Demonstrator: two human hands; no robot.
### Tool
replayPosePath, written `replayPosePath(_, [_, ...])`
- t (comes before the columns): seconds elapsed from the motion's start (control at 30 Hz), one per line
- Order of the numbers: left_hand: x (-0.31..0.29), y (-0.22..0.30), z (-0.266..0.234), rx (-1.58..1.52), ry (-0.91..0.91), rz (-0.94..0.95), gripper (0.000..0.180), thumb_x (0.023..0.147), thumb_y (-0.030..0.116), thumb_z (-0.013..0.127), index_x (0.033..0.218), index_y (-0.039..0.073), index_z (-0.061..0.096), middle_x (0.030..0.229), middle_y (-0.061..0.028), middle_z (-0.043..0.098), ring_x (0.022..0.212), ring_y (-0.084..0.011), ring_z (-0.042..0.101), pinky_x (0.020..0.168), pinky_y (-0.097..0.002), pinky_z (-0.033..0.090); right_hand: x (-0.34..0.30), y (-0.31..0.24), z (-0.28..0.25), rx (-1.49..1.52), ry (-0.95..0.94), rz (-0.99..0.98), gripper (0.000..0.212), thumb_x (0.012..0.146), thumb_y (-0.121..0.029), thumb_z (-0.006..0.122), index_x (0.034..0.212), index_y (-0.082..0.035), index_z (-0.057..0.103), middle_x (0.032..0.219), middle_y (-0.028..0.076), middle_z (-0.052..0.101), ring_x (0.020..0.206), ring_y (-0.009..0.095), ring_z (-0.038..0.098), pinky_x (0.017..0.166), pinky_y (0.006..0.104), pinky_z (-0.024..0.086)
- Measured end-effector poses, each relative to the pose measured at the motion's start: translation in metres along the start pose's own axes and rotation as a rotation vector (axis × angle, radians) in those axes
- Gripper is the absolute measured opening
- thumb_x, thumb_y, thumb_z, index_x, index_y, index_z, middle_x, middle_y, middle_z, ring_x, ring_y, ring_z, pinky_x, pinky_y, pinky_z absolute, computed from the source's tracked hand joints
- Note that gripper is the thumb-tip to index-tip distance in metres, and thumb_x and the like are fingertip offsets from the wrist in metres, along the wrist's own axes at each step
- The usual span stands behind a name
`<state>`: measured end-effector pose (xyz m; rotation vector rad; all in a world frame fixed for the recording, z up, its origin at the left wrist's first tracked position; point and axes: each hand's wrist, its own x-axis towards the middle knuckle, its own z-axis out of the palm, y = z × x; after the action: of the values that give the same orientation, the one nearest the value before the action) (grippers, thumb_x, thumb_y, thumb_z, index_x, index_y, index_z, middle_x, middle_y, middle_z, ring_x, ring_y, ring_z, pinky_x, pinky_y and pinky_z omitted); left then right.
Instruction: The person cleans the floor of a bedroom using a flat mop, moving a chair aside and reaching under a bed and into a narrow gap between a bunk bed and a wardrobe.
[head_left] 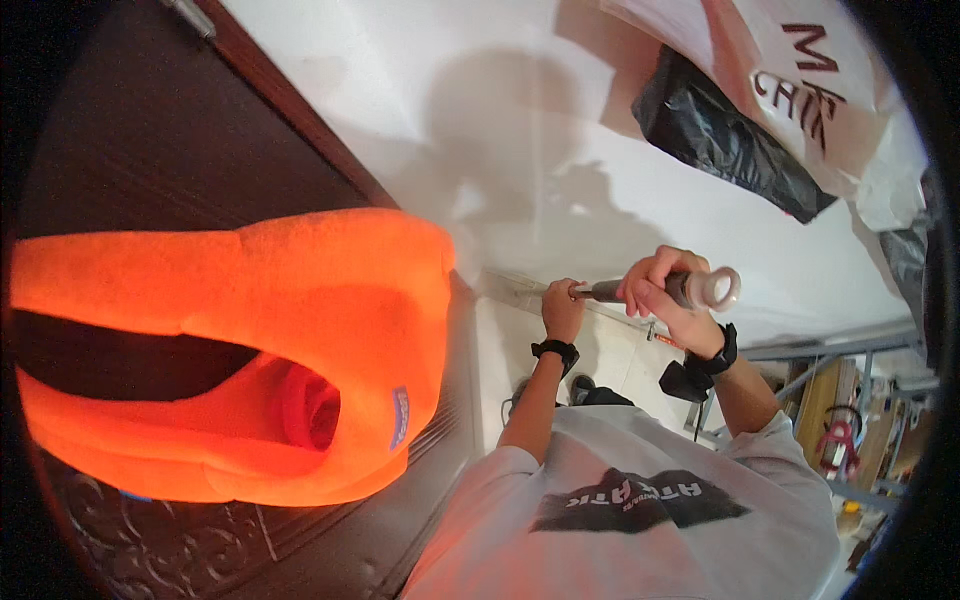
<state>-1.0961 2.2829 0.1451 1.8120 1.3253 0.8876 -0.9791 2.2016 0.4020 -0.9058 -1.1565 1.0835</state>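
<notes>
Both my hands are closed round a pole with a thin shaft, a thicker grey grip and a pale, round, flared end. My right hand wraps the grey grip just below that end. On the thin shaft, farther along and to the left, is my left hand. The pole points away from me toward the floor, and its far end is hidden behind my left hand. Each wrist wears a black band.
At left, a big orange fabric item hangs before a dark brown door. A white wall stands ahead. Upper right hang a black plastic bag and a whitish plastic bag. Lower right is a cluttered grey-framed shelf.
</notes>
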Motion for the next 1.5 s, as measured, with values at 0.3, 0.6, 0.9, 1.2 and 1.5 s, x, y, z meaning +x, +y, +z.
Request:
replayPosePath(0.3, [0.006,-0.009,-0.009,-0.031,-0.192,-0.004,0.019,0.076,0.012,0.069,0.092,0.003,0.062,0.090,-0.0145,0.062,0.092,-0.0348,0.057,0.080,-0.0450,0.046,0.009,0.005,0.001,0.033,0.111,-0.120,0.025,0.082,0.002,0.061,0.072,-0.006,0.040,0.060,0.009,0.052,0.056,0.015,0.050,0.051,0.0267,0.040])
replayPosePath(0.6, [0.022,-0.011,-0.033,-0.053,-0.294,0.076,0.015,0.077,0.012,0.069,0.084,0.004,0.058,0.087,-0.0141,0.060,0.087,-0.0342,0.057,0.075,-0.0443,0.046,0.020,0.007,0.024,0.055,0.232,-0.287,0.025,0.086,-0.003,0.057,0.072,-0.008,0.037,0.051,0.004,0.044,0.042,0.012,0.039,0.045,0.0285,0.036])
replayPosePath(0.9, [0.045,-0.019,-0.050,-0.001,-0.506,0.139,0.018,0.080,0.019,0.068,0.084,0.003,0.059,0.085,-0.0157,0.059,0.083,-0.0335,0.059,0.073,-0.0423,0.047,0.034,0.014,0.031,0.077,0.261,-0.257,0.029,0.085,-0.006,0.063,0.071,-0.008,0.038,0.052,0.005,0.045,0.044,0.013,0.041,0.043,0.0276,0.036])
replayPosePath(1.2, [0.062,-0.016,-0.059,0.159,-0.691,0.142,0.024,0.079,0.028,0.068,0.082,0.005,0.062,0.084,-0.0125,0.064,0.082,-0.0320,0.062,0.071,-0.0426,0.048,0.033,0.023,0.022,-0.033,0.257,-0.149,0.026,0.079,-0.001,0.065,0.070,-0.007,0.041,0.060,0.010,0.055,0.055,0.015,0.053,0.048,0.0282,0.044])
replayPosePath(1.5, [0.056,-0.033,-0.024,0.138,-0.631,0.135,0.014,0.077,0.017,0.062,0.078,0.003,0.060,0.077,-0.0195,0.063,0.079,-0.0394,0.060,0.069,-0.0477,0.047,0.037,0.025,0.013,-0.237,0.152,-0.007,0.023,0.077,0.002,0.063,0.065,-0.006,0.044,0.059,0.007,0.058,0.047,0.015,0.051,0.048,0.0261,0.040])
